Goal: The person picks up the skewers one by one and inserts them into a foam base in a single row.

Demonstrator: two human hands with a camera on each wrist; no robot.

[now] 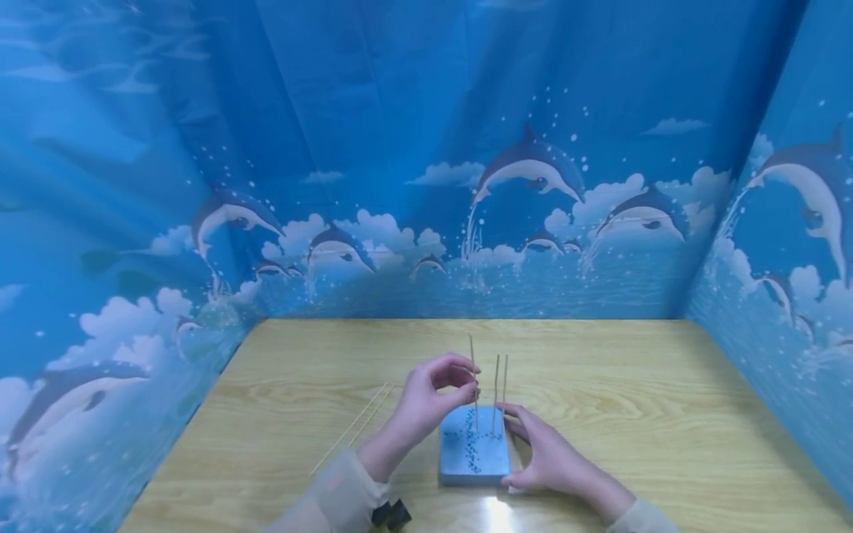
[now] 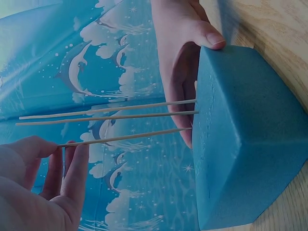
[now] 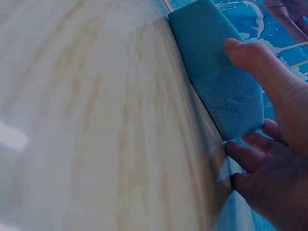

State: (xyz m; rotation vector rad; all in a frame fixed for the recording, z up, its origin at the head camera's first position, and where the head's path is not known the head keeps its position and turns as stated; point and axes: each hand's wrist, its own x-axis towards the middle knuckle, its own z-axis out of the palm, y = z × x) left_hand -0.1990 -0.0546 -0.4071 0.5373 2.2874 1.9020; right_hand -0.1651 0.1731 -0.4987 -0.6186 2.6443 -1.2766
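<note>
My left hand (image 1: 433, 392) pinches a thin wooden skewer (image 2: 130, 138) between thumb and fingertips, above the blue foam block (image 1: 456, 460). The skewer's pointed end meets or nearly meets the block's top face; I cannot tell whether it has gone in. Two more skewers (image 2: 106, 110) stand upright in the block, close together near its right side. Rows of small dark holes cross the top. My right hand (image 1: 553, 457) grips the block's right side, thumb at the front corner and fingers farther back, as the right wrist view (image 3: 284, 159) partly shows.
Two loose skewers (image 1: 348, 434) lie side by side on the wood-grain table (image 1: 266, 414), left of the block. A small black object (image 1: 392, 515) is by the left sleeve. Blue dolphin-print curtains (image 1: 373, 148) hang behind the table and at both sides.
</note>
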